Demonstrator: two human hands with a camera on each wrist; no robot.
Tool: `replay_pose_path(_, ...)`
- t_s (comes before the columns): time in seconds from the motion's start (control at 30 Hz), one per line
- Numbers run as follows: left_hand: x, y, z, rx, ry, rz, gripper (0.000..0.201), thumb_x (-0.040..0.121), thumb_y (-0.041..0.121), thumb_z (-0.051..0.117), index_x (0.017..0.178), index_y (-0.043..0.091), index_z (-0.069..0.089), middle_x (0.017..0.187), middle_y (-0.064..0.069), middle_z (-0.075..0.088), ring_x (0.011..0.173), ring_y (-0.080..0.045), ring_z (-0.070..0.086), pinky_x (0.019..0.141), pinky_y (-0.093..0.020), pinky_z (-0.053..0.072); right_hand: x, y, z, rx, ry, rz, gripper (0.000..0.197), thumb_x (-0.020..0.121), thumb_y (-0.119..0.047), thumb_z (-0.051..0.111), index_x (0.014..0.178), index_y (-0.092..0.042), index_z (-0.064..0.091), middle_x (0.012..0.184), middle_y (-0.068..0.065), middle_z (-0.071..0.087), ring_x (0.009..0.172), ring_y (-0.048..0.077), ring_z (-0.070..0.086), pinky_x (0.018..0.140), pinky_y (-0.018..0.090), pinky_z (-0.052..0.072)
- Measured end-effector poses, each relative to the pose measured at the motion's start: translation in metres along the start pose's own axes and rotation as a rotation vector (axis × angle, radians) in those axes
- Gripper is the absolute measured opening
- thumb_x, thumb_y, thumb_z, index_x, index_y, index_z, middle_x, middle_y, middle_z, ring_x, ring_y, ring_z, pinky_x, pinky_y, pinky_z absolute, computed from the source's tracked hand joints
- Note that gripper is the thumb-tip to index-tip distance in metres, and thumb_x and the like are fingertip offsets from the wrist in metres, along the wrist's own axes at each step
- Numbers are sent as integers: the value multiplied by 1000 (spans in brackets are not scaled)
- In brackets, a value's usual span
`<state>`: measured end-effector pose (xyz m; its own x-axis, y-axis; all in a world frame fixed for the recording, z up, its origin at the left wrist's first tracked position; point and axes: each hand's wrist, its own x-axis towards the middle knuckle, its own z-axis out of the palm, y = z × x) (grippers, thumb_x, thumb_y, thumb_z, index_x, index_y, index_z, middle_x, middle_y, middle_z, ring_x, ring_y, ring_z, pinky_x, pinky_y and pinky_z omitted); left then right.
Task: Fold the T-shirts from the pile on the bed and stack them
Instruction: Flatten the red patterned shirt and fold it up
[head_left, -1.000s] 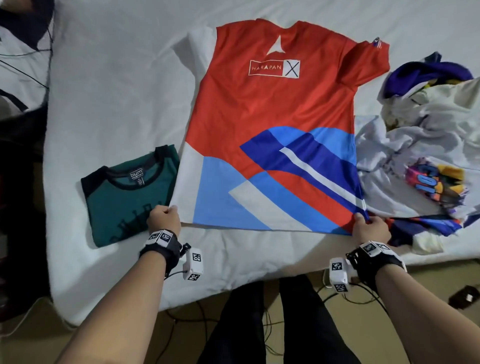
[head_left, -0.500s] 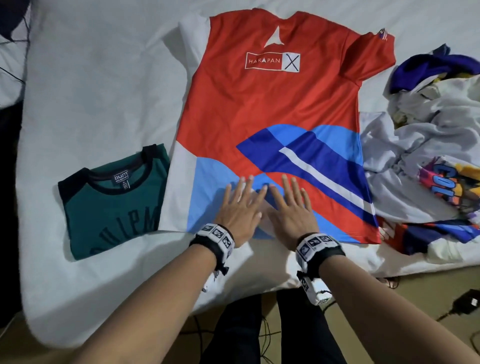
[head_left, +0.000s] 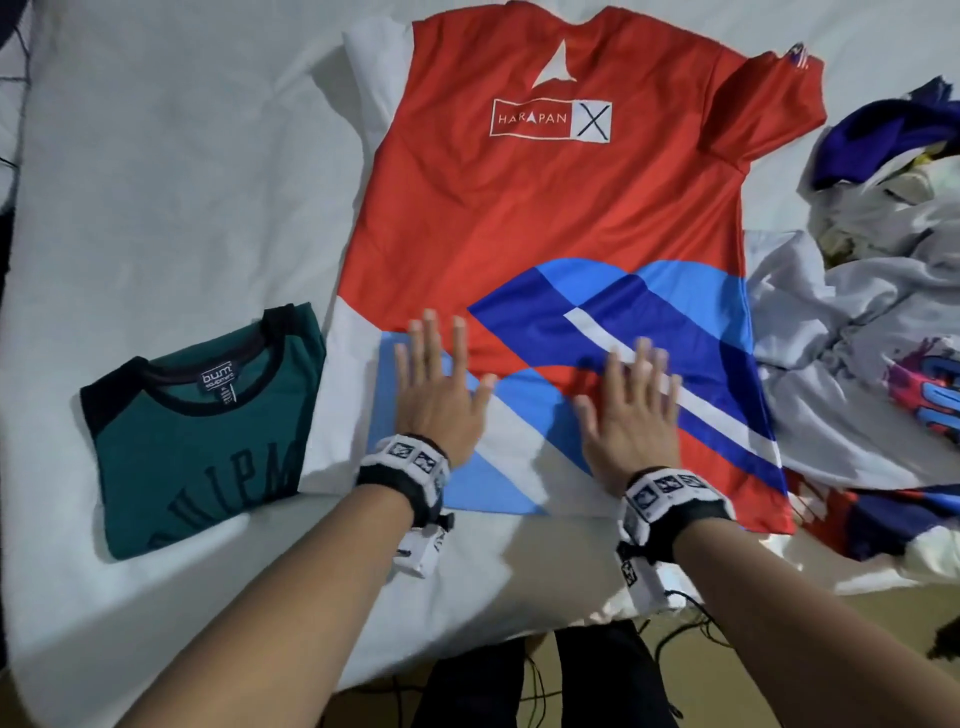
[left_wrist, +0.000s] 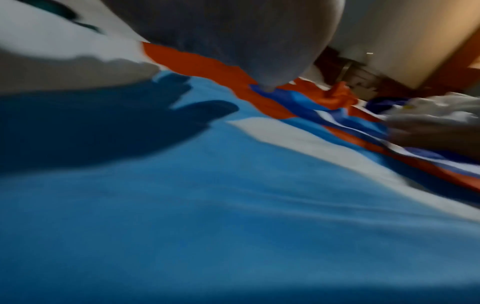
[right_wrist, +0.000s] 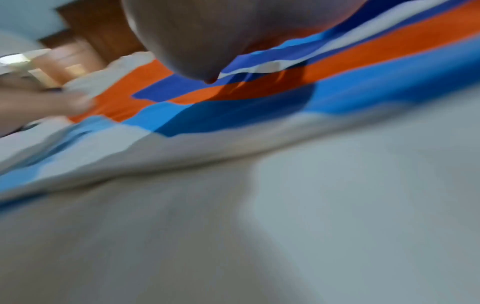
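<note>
The red T-shirt (head_left: 545, 218) is spread flat on the bed (head_left: 171, 171). Its lower part is pressed by the left hand (head_left: 439, 395) and right hand (head_left: 631, 415), fingers straight, nothing grasped. A folded green T-shirt (head_left: 197, 436) lies just left of it; the pile (head_left: 857, 312) is heaped at its right.

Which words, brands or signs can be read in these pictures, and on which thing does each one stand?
"HARAPAN", beside a boxed X, under a white triangle: on the red shirt.
"bum equipment": neck label of the folded green shirt.
Dark letters on the green shirt's chest: cut off by the fold, perhaps "IPM".
Print on the pile of shirts: unreadable.
</note>
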<state>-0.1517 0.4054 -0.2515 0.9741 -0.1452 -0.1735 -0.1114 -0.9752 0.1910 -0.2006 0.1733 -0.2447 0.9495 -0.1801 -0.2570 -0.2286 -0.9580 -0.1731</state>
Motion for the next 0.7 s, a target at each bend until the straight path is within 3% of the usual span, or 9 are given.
replay_pose_path(0.07,11,23,12,60,-92,207,76,99,62,21,164,25,9,171,-16,1,157,-36,4,125,-55,2,13,-21,11,-42,-49,-288,70,99,-53,29,162,-22,18,169,15,8,156,36,6,125,57,10)
replay_pose_path(0.13,25,16,21,140,-135,268,73,98,65,18,163,33,9,172,-11,3,158,-33,7,125,-57,6,29,-20,18,-76,-102,-341,69,100,-57,25,162,-28,15,170,11,6,156,34,6,123,58,13)
replay_pose_path(0.27,50,-37,21,130,-28,-51,74,100,66,27,164,31,12,171,-11,8,157,-33,9,123,-60,6,50,19,12,-56,-124,39,70,100,-64,14,162,-36,-2,170,1,-12,156,25,-12,124,50,-10)
replay_pose_path(0.33,62,-53,8,51,-3,-321,78,102,65,21,164,21,11,170,-17,3,157,-35,5,124,-62,5,61,26,1,-4,-117,300,72,101,-62,19,163,-30,0,170,6,-12,156,27,-13,124,55,-9)
replay_pose_path(0.4,80,-46,0,12,51,-410,82,100,61,20,163,10,13,168,-25,2,157,-39,2,124,-62,4,77,14,-7,34,-66,419,76,100,-59,19,163,-20,3,169,14,-9,156,31,-12,123,58,-6)
replay_pose_path(0.47,97,-20,-3,34,102,-192,79,100,58,26,163,10,16,168,-26,5,156,-41,5,125,-60,2,92,-8,-10,40,23,245,77,99,-57,22,163,-18,7,169,15,-4,156,32,-9,124,56,-7)
replay_pose_path(0.57,117,18,6,144,-10,245,74,101,60,24,165,24,11,170,-19,1,157,-38,6,125,-57,5,116,-31,-4,-12,5,-210,70,102,-56,27,163,-28,7,170,10,-3,157,32,-4,125,52,-4)
replay_pose_path(0.63,135,16,9,223,-62,322,72,100,62,21,164,31,7,171,-15,0,157,-35,8,125,-57,7,134,-21,0,-96,-39,-327,67,103,-58,23,163,-31,10,171,8,1,157,32,2,125,55,6)
replay_pose_path(0.7,153,-6,7,193,-33,190,73,100,64,24,164,33,9,171,-12,5,157,-34,11,125,-57,6,149,5,-1,-156,-51,-252,69,101,-63,19,163,-33,8,171,5,1,157,31,3,125,55,4)
